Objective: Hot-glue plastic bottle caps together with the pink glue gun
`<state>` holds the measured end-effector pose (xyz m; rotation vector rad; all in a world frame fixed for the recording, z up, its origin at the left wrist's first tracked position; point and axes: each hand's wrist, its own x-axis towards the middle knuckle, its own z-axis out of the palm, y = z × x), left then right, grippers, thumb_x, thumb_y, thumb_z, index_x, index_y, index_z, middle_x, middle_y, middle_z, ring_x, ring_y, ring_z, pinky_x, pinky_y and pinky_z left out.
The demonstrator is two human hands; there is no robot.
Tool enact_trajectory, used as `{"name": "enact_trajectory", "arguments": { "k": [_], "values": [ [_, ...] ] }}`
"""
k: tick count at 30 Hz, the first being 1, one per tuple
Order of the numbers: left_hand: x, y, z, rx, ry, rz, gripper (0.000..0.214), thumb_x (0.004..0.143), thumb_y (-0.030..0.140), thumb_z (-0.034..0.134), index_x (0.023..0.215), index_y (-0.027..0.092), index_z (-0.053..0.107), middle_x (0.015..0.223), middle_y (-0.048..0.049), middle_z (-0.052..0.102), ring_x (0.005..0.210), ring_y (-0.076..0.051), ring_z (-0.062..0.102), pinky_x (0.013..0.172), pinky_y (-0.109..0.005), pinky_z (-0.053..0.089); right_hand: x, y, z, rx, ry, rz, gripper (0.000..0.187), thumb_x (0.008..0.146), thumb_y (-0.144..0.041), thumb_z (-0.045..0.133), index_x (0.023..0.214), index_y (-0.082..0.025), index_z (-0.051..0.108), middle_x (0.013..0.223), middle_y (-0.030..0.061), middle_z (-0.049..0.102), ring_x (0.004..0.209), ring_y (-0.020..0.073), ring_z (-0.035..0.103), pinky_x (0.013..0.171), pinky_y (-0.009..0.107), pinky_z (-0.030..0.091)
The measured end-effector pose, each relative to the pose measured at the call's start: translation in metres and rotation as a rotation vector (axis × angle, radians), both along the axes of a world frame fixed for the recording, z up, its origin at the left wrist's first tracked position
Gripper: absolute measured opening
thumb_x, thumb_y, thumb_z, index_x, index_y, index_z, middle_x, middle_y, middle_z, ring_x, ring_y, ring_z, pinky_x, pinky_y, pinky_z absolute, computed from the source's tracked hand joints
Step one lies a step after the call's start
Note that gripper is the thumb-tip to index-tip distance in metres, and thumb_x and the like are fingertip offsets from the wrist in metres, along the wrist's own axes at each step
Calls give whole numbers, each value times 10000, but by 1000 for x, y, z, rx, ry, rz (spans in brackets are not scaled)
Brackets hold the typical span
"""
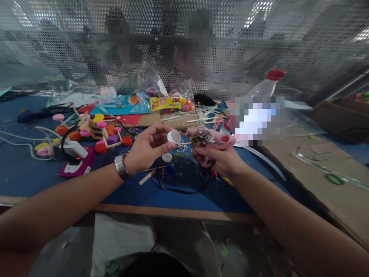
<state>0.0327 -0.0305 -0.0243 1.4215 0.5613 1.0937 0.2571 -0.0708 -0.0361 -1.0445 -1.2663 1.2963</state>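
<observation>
My left hand (148, 148) pinches a white bottle cap (174, 137) between thumb and fingers, its open side facing me. In my right hand (220, 159) is a pink hot glue gun (226, 141), its front smeared with grey residue. The gun's nozzle points left at the cap, with a small gap between them. Below my left hand, a second white cap (167, 157) and a blue cap (170, 170) lie on the blue table (178, 200). My right fingers partly hide the gun's handle.
At the left are a stick model with coloured discs (99, 132) and a purple power strip (76, 165) with a white plug. Craft packets (167, 103) and sticks lie behind my hands. A red-capped bottle (263, 86) and cardboard (302, 173) are right. A black cable (178, 190) curves in front.
</observation>
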Motion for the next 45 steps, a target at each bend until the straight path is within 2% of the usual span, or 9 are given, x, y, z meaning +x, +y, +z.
{"name": "enact_trajectory", "arguments": {
  "k": [3, 8, 13, 19, 29, 33, 39, 45],
  "values": [
    [0, 0, 0, -5, -8, 10, 480, 684, 378, 908, 1033, 182, 644, 1046, -68, 755, 840, -152, 726, 804, -286, 615, 1, 1, -1, 16, 15, 7, 380, 679, -456, 856, 924, -224, 680, 672, -12, 566, 588, 138, 491, 485, 289, 385],
    [0, 0, 1, -14, -23, 35, 488, 662, 368, 922, 1012, 176, 640, 1023, -61, 748, 884, -157, 716, 829, -296, 617, 2, 1, -1, -1, -31, -24, 384, 677, -470, 847, 905, -210, 679, 667, -10, 568, 572, 140, 497, 484, 297, 394],
    [-1, 3, -1, 31, -12, 54, 459, 695, 380, 899, 1027, 184, 649, 986, -51, 729, 874, -153, 695, 791, -274, 597, 2, 1, -1, -34, -76, -57, 390, 657, -502, 839, 826, -199, 661, 649, 0, 562, 568, 150, 504, 484, 305, 398],
    [-1, 4, -3, 64, -12, 60, 420, 723, 363, 880, 1037, 197, 655, 1009, -47, 720, 890, -147, 683, 818, -276, 585, 4, 2, -2, -21, -95, -64, 375, 662, -507, 835, 752, -205, 633, 648, 5, 561, 576, 153, 509, 497, 310, 399],
    [-1, 2, -2, 32, 211, 38, 416, 744, 374, 849, 1028, 153, 641, 939, -63, 714, 848, -154, 680, 750, -260, 564, -4, -3, 11, -13, -3, -27, 368, 635, -487, 828, 674, -208, 592, 575, -5, 513, 535, 129, 430, 450, 278, 284],
    [-1, 3, -2, 66, 224, 46, 387, 754, 357, 832, 1020, 159, 632, 924, -54, 704, 816, -147, 673, 722, -257, 560, -2, -1, 7, -16, -11, -56, 356, 654, -480, 824, 717, -210, 602, 590, -6, 526, 549, 133, 448, 458, 281, 310],
    [-3, 6, -2, 125, 229, 164, 408, 734, 345, 843, 1032, 153, 640, 993, -65, 696, 846, -151, 659, 751, -273, 553, -2, -1, 7, -29, -80, -116, 354, 656, -494, 807, 707, -211, 600, 592, -13, 524, 543, 129, 462, 450, 272, 344],
    [-3, 9, -6, 127, 240, 156, 418, 726, 334, 851, 1036, 142, 646, 973, -74, 711, 839, -153, 668, 767, -281, 553, -2, -1, 5, -40, -109, -150, 412, 617, -529, 841, 797, -208, 655, 598, -14, 546, 529, 139, 498, 464, 290, 394]
  ]
}}
